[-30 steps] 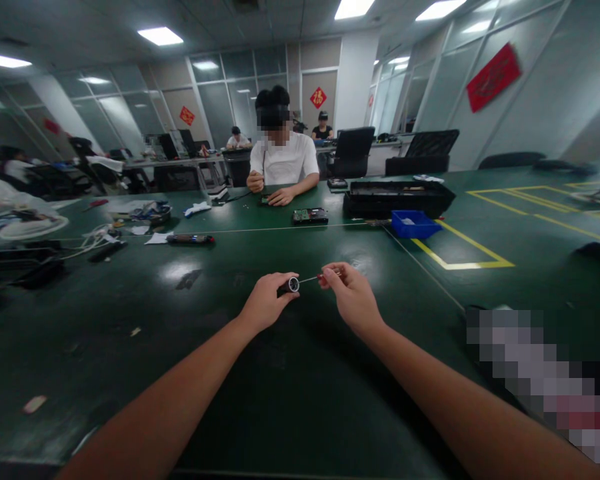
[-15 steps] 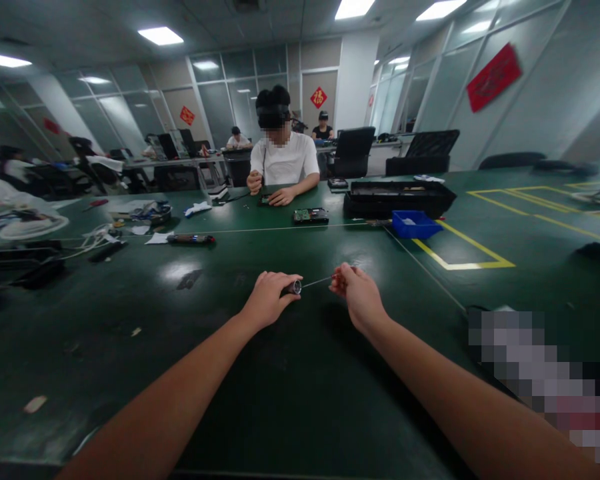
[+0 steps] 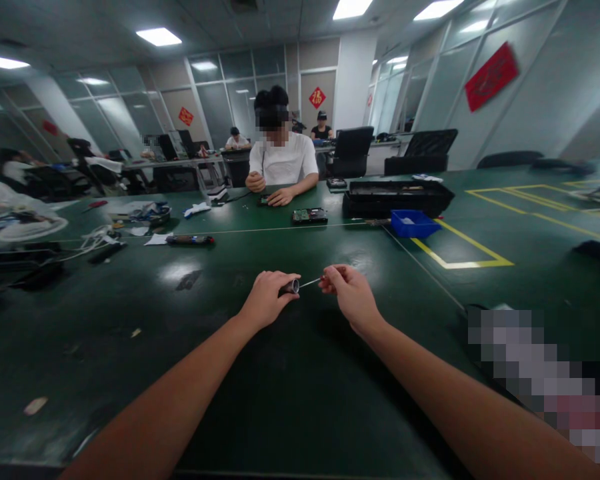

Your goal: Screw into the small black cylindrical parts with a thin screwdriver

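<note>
Between the thumb and fingers of my left hand (image 3: 267, 295) lies a short dark tube (image 3: 293, 287) with a silvery round rim, its end facing right. My right hand (image 3: 349, 288) is closed in a pinch on a thin screwdriver (image 3: 310, 283), whose handle is mostly covered by the fingers. The metal shaft points left, its tip at the tube's rim. I cannot tell whether the tip is inside the opening or just in front of it. Both hands are above the green table (image 3: 290, 393).
Across the table a person (image 3: 283, 160) in a white shirt works on a small device. A circuit-board drive (image 3: 310, 215), a blue bin (image 3: 415, 224) and a long black tray (image 3: 397, 198) stand ahead. To the left lie a dark cylindrical tool (image 3: 193, 240) and white cables (image 3: 97, 241).
My right hand has moved slightly left, bringing the screwdriver closer to the tube, and less of the shaft shows between the hands. My left hand keeps its grip on the tube.
</note>
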The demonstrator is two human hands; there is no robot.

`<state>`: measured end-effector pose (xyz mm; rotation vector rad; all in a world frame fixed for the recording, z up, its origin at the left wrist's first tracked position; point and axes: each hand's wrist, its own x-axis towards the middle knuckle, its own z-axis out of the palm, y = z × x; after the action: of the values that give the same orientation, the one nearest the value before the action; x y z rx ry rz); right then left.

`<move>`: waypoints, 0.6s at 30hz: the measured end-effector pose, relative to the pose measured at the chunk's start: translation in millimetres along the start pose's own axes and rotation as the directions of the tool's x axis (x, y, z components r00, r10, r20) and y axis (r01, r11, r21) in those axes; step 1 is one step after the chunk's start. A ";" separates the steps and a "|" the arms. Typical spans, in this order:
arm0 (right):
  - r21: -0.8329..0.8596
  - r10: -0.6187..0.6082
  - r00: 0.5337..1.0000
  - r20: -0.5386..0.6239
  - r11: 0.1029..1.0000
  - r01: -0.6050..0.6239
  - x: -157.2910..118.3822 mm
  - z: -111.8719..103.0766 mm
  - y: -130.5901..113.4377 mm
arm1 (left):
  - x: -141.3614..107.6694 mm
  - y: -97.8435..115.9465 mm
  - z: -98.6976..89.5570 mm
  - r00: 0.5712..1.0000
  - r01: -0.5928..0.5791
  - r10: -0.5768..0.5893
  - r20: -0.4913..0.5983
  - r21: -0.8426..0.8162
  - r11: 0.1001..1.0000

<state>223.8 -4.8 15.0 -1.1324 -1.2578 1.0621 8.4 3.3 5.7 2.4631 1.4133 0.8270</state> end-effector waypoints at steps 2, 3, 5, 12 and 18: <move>-0.012 0.008 1.000 -0.016 1.000 -0.008 -1.0 0.2 -1.3 | 0.0 0.0 0.0 1.000 0.002 -0.002 -0.012 0.007 1.000; -0.016 0.012 1.000 -0.022 1.000 -0.012 -1.3 0.3 -1.9 | 0.0 -0.2 0.2 1.000 0.003 -0.003 -0.016 0.009 1.000; -0.007 0.021 1.000 -0.022 1.000 -0.021 -1.6 0.7 -3.0 | 0.1 -1.0 0.8 1.000 0.005 -0.005 -0.019 0.009 1.000; 0.050 0.053 0.998 -0.024 0.997 -0.052 -1.6 0.8 -3.7 | -0.1 -2.7 2.0 0.999 0.017 -0.019 -0.039 -0.037 0.999; 0.040 -0.045 0.998 -0.045 0.998 0.046 -0.3 -0.6 1.0 | -0.3 -1.1 2.0 0.998 0.052 -0.054 -0.029 -0.052 0.997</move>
<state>224.4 -5.0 14.0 -1.0856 -1.2167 1.0197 8.6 3.8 3.5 2.3747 1.4423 0.8820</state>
